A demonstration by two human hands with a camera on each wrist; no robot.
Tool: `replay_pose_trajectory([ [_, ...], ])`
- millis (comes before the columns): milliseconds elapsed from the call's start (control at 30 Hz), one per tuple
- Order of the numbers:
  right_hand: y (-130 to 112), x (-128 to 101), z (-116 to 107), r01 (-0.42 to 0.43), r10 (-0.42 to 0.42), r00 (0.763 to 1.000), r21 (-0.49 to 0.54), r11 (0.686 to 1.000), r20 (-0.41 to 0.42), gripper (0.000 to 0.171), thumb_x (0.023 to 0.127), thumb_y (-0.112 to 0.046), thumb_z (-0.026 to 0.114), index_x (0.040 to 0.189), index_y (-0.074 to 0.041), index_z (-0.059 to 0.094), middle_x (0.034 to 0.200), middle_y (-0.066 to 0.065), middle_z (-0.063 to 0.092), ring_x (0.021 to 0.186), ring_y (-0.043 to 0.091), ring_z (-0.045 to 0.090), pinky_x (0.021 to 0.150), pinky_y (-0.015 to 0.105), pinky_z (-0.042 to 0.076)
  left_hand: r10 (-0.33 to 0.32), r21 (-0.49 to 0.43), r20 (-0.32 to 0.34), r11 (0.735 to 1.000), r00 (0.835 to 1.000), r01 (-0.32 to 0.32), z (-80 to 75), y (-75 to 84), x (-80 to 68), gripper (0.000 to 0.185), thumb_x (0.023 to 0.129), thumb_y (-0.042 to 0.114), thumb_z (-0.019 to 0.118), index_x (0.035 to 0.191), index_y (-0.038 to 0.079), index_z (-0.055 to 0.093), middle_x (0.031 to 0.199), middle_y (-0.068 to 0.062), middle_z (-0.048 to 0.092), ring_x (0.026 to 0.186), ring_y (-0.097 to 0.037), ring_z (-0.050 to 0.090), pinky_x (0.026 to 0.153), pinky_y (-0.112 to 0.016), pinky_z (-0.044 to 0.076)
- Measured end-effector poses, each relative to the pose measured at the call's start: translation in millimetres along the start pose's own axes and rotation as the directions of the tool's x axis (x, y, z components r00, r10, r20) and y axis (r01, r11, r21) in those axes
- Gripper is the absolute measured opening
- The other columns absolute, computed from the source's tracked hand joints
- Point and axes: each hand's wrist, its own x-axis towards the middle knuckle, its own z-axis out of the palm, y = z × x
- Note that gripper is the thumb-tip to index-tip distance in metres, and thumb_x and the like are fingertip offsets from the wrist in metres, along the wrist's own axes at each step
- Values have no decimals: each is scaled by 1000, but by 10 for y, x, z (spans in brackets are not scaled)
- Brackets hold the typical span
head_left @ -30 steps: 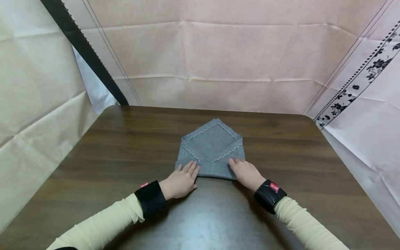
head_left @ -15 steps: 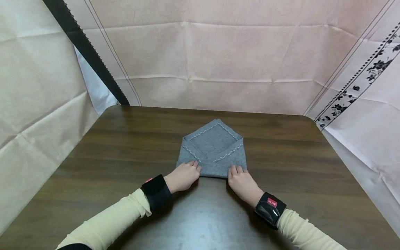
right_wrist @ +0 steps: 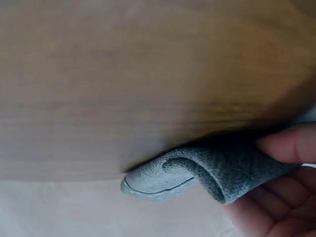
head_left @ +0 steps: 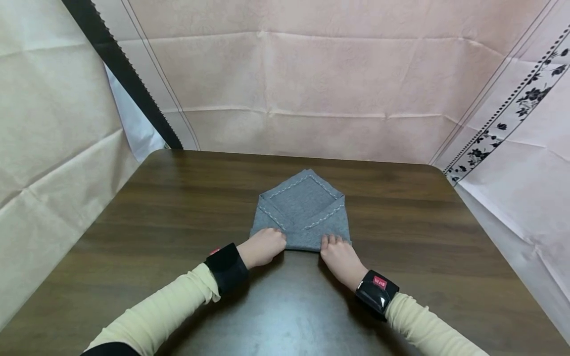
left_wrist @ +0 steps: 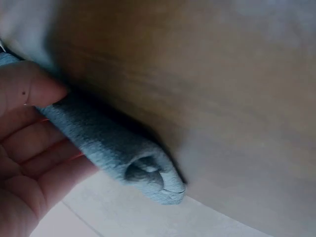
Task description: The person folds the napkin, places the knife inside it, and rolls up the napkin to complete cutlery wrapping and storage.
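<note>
A grey cloth [head_left: 307,202] lies on the table, folded to a peak at the far side and marked with white dashed stitching. My left hand [head_left: 262,247] grips the left part of its near edge. At the right part of that edge, my right hand [head_left: 342,259] pinches the fabric. In the left wrist view, the thumb lies over the rolled edge of the cloth [left_wrist: 94,131], with the fingers behind it. Similarly, the right wrist view has the cloth [right_wrist: 237,170] curled over between thumb and fingers, its layers showing at the end.
The brown wooden table [head_left: 178,212] extends around the cloth on all sides. Behind it hangs a creased pale pink sheet [head_left: 329,74], with a black strip [head_left: 120,69] at left and a floral border [head_left: 512,113] at right.
Both hands have gone from flatter fingers on the cloth to curled fingers gripping its near edge. The right hand has shifted slightly left and nearer; the cloth's far part looks the same.
</note>
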Motion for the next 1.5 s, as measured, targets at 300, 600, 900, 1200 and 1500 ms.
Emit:
replay_pose_trajectory([
  [300,36,-57,-114,19,-33,996,159,987,84,22,71,5,63,93,7,63,78,15,60,62,24,58,48,30,48,31,19,-37,999,999,-30,-27,84,-121,7,77,3,65,73,9,63,67,-3,56,63,-18,57,54,-27,48],
  [600,31,-137,-272,33,-71,986,241,970,151,26,69,3,65,95,7,63,77,13,61,62,22,59,51,31,48,46,108,-95,993,994,-36,-34,246,-226,8,76,4,65,73,7,59,60,-3,49,57,-15,54,49,-25,46],
  [900,86,-173,-406,21,-92,979,356,934,183,20,69,6,58,88,3,63,67,8,60,51,19,56,45,31,45,22,-96,-79,995,997,-29,-84,274,-259,11,73,0,65,72,9,57,59,0,52,53,-15,55,46,-23,43],
  [1200,370,-97,-470,-89,-129,951,644,760,283,22,70,5,57,87,-5,66,55,-11,38,48,1,32,45,21,35,-32,-518,1,855,999,28,-144,74,-273,15,73,-5,53,81,6,59,58,9,28,52,-5,23,50,-20,26],
  [1500,615,-69,-354,-255,-187,892,798,546,412,33,78,5,50,109,2,62,60,-12,33,47,-1,28,53,20,34,17,-754,62,656,998,36,-68,-255,-226,26,77,-2,54,99,1,66,91,-3,65,69,-4,47,68,-21,44],
])
